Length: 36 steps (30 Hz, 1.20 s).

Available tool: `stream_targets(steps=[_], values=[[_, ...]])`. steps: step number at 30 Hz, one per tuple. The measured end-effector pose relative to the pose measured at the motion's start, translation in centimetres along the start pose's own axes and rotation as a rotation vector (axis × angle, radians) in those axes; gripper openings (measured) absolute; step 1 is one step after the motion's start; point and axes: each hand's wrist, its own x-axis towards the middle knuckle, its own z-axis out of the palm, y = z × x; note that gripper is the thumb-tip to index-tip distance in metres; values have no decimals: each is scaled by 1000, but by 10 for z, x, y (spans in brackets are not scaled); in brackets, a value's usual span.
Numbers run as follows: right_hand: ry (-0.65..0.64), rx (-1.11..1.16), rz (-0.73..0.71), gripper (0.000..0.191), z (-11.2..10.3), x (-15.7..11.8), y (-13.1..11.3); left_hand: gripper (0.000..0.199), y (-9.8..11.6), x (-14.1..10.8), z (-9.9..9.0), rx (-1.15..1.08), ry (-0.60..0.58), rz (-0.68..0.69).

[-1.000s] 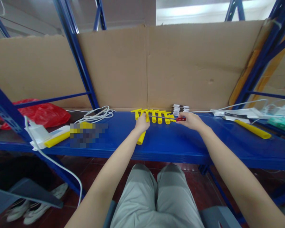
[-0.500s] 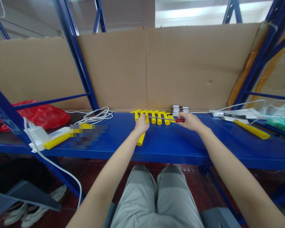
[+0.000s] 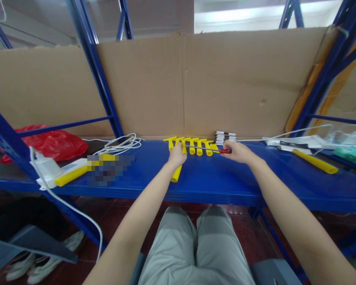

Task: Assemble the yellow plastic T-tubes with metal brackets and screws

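My left hand (image 3: 177, 155) is closed around a yellow tube-like piece (image 3: 176, 174), whose lower end sticks out below my fingers. My right hand (image 3: 236, 151) grips a screwdriver (image 3: 226, 151) by its red handle. The metal shaft points left, and its tip is at the yellow piece by my left fingers; the exact contact point is too small to make out. Just behind my hands, several yellow T-shaped pieces (image 3: 199, 147) lie side by side in a row. Small yellow parts (image 3: 214, 146) sit at the row's right end.
Everything rests on a blue metal shelf (image 3: 207, 178) backed by cardboard (image 3: 225, 79). Behind my right hand is a stack of small black-and-white items (image 3: 224, 137). White cable (image 3: 123, 144) coils at left, near a red plastic bag (image 3: 56, 142). Another yellow tube (image 3: 316, 162) lies at right.
Very little differs. My right hand and the screwdriver have shifted very slightly to the right, while my left hand stays in place on the yellow piece.
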Motion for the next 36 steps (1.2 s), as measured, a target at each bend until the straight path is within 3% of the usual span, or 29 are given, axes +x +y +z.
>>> stream_targets(steps=[12,18,26,36], values=[[-10,74,-52,22,-4,-1,4,29,-2,1,2,-25,7,11],[46,6,-8,21,-2,0,4,29,1,-1,0,-23,-5,-6],[125,-65,-50,15,-4,-2,3,30,0,-1,0,-30,-2,-9],[91,-1,-36,21,-4,-1,4,30,0,0,0,-36,9,4]])
